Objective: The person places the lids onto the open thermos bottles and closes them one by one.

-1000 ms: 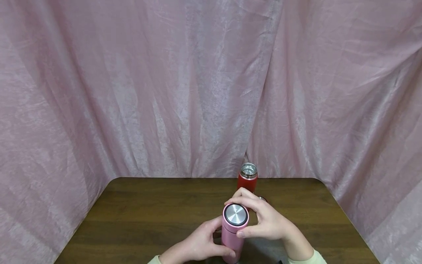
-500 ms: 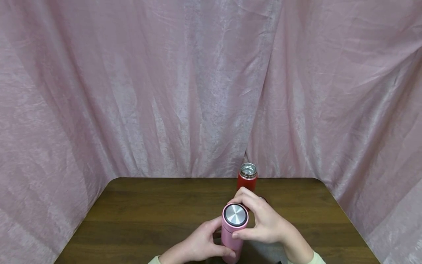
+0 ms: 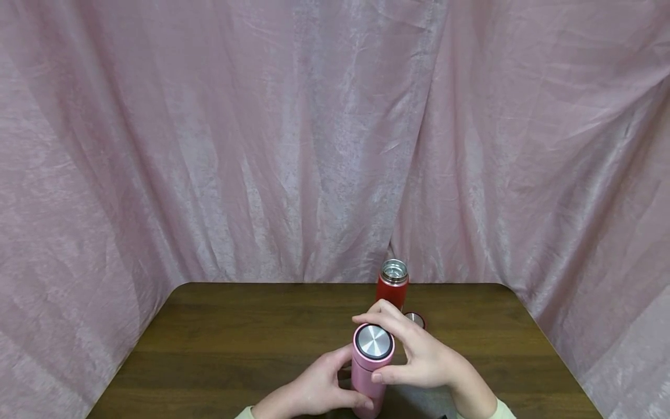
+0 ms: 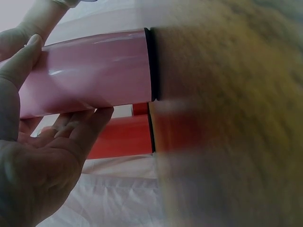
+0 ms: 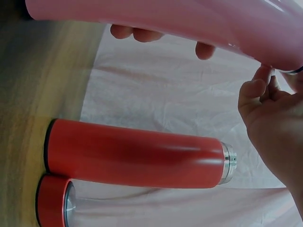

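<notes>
A pink thermos bottle (image 3: 369, 378) stands upright near the table's front edge, its lid (image 3: 374, 342) topped with a brushed silver disc. My left hand (image 3: 324, 381) grips the body from the left, thumb in front. In the left wrist view, the bottle's black base meets the table and the left fingers (image 4: 97, 125) pass behind the body. My right hand (image 3: 419, 352) holds the lid, with the thumb on the near side and fingers curving round the far side. In the right wrist view, this hand's fingertips (image 5: 265, 73) are at the lid end.
Behind the right hand, a red thermos bottle (image 3: 392, 285) stands without a lid, its steel mouth facing up. A red lid (image 5: 52, 201) sits on the table beside its base. The wooden table (image 3: 251, 331) ends at a pink curtain (image 3: 293, 145).
My right fingers and thumb have shifted back and forth round the pink lid, and more of the red lid shows behind them. The left hand and the pink bottle stay in place.
</notes>
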`<control>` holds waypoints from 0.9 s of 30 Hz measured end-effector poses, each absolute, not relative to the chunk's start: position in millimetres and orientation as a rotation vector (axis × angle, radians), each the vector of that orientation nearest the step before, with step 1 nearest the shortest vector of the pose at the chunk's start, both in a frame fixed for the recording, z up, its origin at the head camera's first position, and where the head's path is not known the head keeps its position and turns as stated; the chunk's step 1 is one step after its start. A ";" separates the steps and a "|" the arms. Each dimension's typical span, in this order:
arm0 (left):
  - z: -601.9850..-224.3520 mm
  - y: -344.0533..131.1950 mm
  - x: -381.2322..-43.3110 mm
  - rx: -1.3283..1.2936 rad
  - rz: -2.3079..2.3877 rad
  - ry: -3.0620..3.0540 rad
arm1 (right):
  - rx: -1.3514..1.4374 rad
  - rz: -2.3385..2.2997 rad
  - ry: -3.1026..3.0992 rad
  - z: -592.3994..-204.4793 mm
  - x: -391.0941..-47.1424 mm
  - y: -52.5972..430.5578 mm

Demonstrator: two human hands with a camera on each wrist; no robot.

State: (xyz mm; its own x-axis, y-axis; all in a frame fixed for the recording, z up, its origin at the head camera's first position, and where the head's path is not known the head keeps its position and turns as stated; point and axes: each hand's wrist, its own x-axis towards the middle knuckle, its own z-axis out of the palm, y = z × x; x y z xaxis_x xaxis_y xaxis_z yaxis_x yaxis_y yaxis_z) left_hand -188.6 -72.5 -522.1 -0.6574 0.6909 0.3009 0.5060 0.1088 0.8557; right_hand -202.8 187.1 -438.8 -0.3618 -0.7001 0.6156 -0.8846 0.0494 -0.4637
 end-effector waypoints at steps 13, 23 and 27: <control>-522.1 -72.8 -188.6 1.197 1.587 2.228 | 1.604 1.251 -2.091 -437.5 -204.2 185.8; -520.3 -71.6 -188.7 1.257 1.590 2.216 | 1.521 1.155 -2.081 -434.9 -200.5 183.3; -520.1 -71.6 -187.9 1.251 1.597 2.221 | 1.481 1.113 -2.085 -434.0 -199.2 180.5</control>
State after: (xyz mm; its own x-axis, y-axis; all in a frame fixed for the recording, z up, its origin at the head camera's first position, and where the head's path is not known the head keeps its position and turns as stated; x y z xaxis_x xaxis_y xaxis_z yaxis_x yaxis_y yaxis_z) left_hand -187.9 -71.6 -520.1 -0.6466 0.6822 0.3412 0.5406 0.0943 0.8360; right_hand -199.2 180.5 -434.0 -0.3921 -0.6319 0.6685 -0.9071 0.1447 -0.3953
